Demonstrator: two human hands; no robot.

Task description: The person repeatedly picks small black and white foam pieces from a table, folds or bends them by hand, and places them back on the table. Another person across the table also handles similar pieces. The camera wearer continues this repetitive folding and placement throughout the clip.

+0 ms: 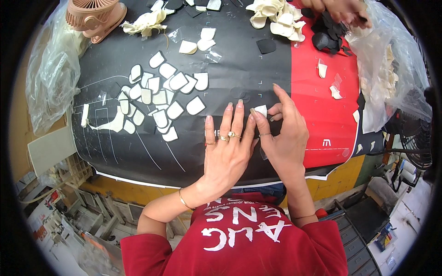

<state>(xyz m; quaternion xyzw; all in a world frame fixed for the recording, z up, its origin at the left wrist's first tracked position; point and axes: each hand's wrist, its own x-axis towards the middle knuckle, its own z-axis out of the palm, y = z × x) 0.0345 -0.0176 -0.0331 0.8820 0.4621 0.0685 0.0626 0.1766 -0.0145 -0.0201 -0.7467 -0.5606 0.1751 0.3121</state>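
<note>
In front of me, my left hand [229, 149] lies flat on the black part of the sheet, fingers stretched and holding nothing. Its index fingertip meets the thumb of my right hand [286, 137]. Between that thumb and a bent finger is a small white rounded piece [261, 110], partly covered; my right index finger points up and away. To the left lie several white rounded pieces with dark edges [195, 105], loosely scattered and partly overlapping. A torn white strip [113, 124] runs along their left side.
A pink fan [92, 16] stands at the far left, beside a clear plastic bag [54, 76]. Cream pieces [278, 18] are heaped at the back. Another person's hand [343, 10] is over black pieces [328, 34]. A bag [391, 69] sits right of the sheet's red part [322, 119].
</note>
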